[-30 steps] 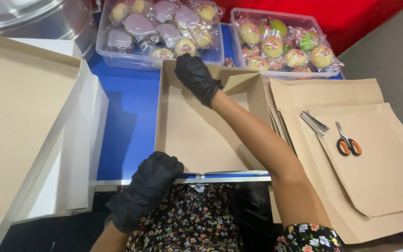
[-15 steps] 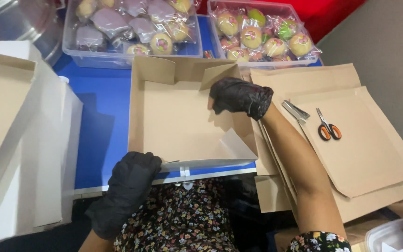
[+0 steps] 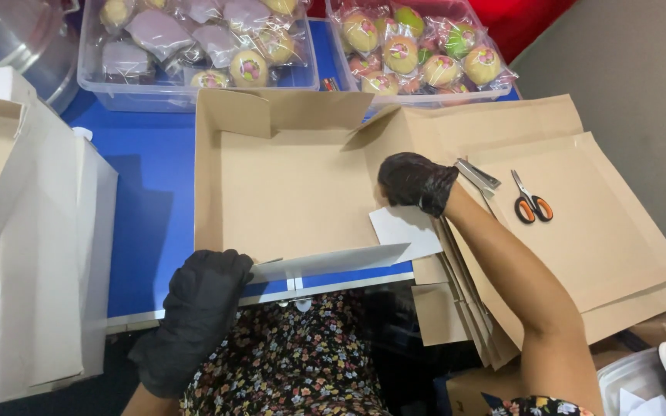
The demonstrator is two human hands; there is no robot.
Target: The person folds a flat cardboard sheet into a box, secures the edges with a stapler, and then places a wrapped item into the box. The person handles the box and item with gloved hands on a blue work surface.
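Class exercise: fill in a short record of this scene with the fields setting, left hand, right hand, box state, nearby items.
setting: blue table seen from above
left hand: black-gloved left hand holds the near flap of the cardboard box
right hand: gloved right hand presses on the box's right side
box state: open, half folded, nothing inside
nearby items: scissors on flat cardboard sheets; two clear tubs of wrapped pastries behind the box

gloves (image 3: 202, 308): black | box (image 3: 294, 192): tan | table (image 3: 152, 200): blue | scissors (image 3: 532, 202): orange-black handles
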